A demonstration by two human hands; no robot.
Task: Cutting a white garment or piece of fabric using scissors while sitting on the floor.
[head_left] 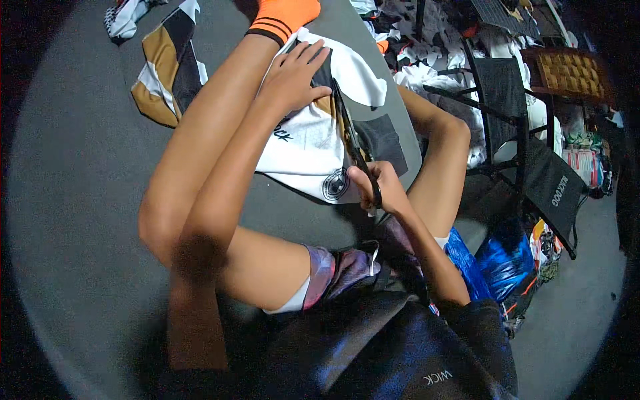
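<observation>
My left hand (pixel 293 77) lies flat with its fingers spread on a white, black and brown fabric piece (pixel 300 155) with dark printing and a round emblem. In my right hand (pixel 385 187) is a pair of long black scissors (pixel 353 137), gripped by the handles. Their blades point away from me, with the tips near my left thumb, along the right side of the fabric. To the right of the blades lie a white fabric piece (pixel 360 75) with a curved edge and a dark grey piece (pixel 383 140). Whether the blades are cutting cloth cannot be made out.
My bent legs, one in an orange sock (pixel 283 15), frame the fabric. A brown, black and white cloth (pixel 160 70) lies on the grey floor (pixel 80 200) at left. Folding chairs (pixel 503 93), heaped clothes (pixel 433 77) and a shiny blue bag (pixel 507 260) stand at right.
</observation>
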